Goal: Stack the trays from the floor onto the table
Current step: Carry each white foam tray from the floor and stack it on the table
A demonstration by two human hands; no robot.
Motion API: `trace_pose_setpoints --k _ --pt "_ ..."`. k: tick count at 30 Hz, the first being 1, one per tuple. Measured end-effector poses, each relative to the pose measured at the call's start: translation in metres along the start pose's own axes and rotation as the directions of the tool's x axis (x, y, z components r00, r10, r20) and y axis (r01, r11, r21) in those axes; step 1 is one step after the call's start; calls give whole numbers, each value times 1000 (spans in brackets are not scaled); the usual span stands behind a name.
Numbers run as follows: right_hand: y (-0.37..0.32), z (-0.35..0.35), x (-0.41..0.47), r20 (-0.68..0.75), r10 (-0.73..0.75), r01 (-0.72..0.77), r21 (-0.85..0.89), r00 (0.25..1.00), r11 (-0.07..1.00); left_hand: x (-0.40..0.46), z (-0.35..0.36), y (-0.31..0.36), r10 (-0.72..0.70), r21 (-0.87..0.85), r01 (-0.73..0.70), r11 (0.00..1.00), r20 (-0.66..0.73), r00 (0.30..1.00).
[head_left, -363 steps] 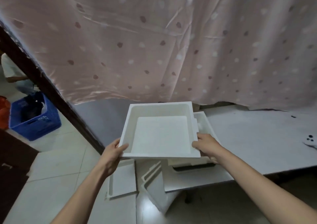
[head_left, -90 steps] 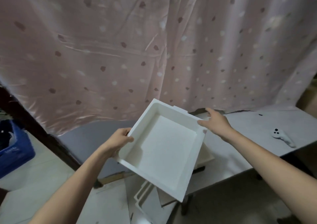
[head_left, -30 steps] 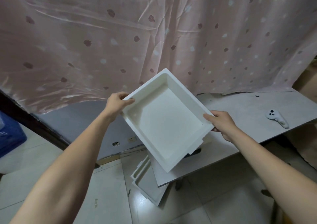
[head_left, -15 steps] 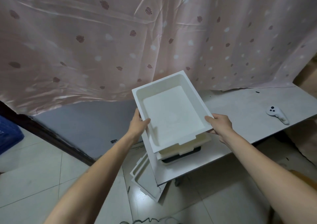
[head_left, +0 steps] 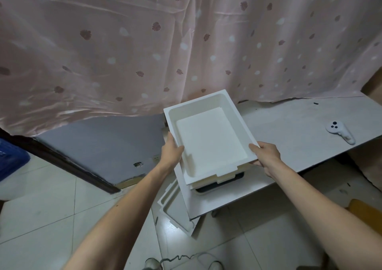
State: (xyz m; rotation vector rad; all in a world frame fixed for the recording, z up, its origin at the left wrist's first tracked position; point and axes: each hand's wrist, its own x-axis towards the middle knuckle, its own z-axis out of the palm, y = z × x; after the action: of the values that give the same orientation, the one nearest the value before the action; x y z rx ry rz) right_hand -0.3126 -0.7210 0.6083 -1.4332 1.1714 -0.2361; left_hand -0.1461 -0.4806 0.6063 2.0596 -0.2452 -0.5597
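A white foam tray (head_left: 208, 137) lies open side up over the left end of the grey table (head_left: 293, 123). My left hand (head_left: 171, 153) grips its left rim and my right hand (head_left: 265, 154) grips its front right corner. Just beneath it the edge of another white tray (head_left: 225, 180) shows, resting on the table with a dark gap under its front. One more white tray (head_left: 175, 207) leans on the tiled floor beside the table's near left corner.
A white controller (head_left: 339, 131) lies on the table's right part. A pink dotted curtain (head_left: 186, 42) hangs behind the table. A blue crate (head_left: 10, 162) stands at the far left on the floor. A cable (head_left: 177, 258) and shoes are at the bottom edge.
The tray was turned from a tilted diagonal to level and lowered onto the tray on the table. My left hand slid from the far rim to the left side.
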Motion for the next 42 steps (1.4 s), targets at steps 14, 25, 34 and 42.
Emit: trace_pose_setpoints --k 14,25,34,42 --pt "27 5 19 85 -202 218 -487 976 846 18 30 -24 20 191 -11 982 -43 999" --pt "29 8 27 79 -155 173 -518 985 838 19 30 -17 7 268 2 963 -35 999" --pt "17 7 25 125 -228 260 -508 965 821 20 31 -20 -100 261 105 960 -32 994" --pt "31 10 26 130 -234 267 -528 964 806 21 37 -29 -111 238 113 965 -19 994"
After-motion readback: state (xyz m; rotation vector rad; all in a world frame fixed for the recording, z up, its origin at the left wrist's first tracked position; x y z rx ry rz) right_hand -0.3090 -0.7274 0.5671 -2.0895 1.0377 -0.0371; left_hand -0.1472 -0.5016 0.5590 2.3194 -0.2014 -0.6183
